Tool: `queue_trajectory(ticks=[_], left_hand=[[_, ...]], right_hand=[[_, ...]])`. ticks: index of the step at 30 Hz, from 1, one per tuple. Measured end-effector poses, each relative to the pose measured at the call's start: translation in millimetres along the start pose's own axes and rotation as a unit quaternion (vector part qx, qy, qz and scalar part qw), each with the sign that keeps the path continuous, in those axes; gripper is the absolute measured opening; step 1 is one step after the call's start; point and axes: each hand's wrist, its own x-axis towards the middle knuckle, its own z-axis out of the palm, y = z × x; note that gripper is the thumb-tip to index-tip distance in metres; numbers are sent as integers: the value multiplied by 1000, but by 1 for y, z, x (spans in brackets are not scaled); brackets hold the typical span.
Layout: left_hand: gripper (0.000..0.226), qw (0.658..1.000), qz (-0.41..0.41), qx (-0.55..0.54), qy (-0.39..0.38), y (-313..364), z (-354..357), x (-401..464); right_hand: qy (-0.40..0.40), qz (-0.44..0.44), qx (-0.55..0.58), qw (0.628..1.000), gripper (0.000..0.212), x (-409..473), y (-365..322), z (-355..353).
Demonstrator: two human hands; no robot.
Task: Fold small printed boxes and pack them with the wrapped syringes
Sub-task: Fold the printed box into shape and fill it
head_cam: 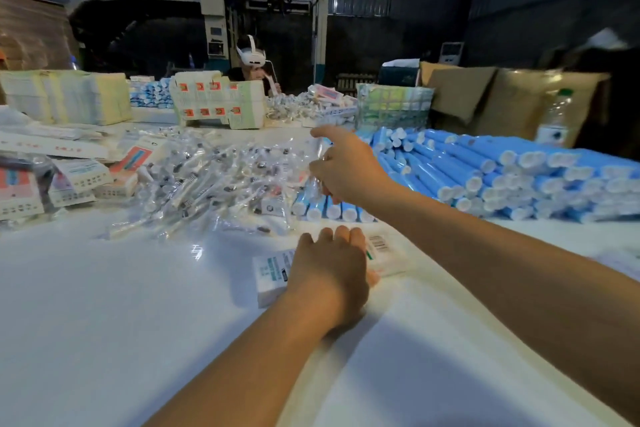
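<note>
On the white bench [104, 305], the left hand [329, 267] lies flat over a small printed box [273, 270], fingers fairly straight, pressing it down; the box looks still flattened or only part folded, with a barcode end showing just past the fingertips. The right hand [346, 170] is stretched forward over the near edge of the heap of wrapped syringes [207, 180], forefinger out and the other fingers curled. It seems to be pinching at clear wrap, but what it holds, if anything, I cannot tell. Blue tubes [485, 177] are stacked just to the right of the heap, some lying right under that hand.

The step in hand looks like fetching a syringe while the box is kept pinned. To do it well, the right hand should take one wrapper only, by its end, from the loose edge of the heap rather than digging in, since the slippery film will drag its neighbours along. Lift it clear of the tubes. Keep the left hand's pressure light, so the box's creases are not crushed, and let it free the box's open end before the syringe arrives.
</note>
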Motion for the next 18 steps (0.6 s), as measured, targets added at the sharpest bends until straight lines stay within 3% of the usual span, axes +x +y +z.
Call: queue_trajectory(ticks=[3,7,11,15,18], left_hand=[[57,998,25,21,61,4,-1,-1],[57,996,46,-6,79,12,-3,2],[64,994,44,-7,96,17,-4,3],[68,991,28,-6,129,19,-5,2],[68,989,31,8,142,23,-5,-1]], right_hand=[[113,42,122,985,32,-31,34,-51],[253,164,276,913,24,-74,96,-79],[284,251,403,833,17,-94,126,-74],[258,208,403,853,12,-95,118,-65],[256,185,284,905,9,-97,113,-57]])
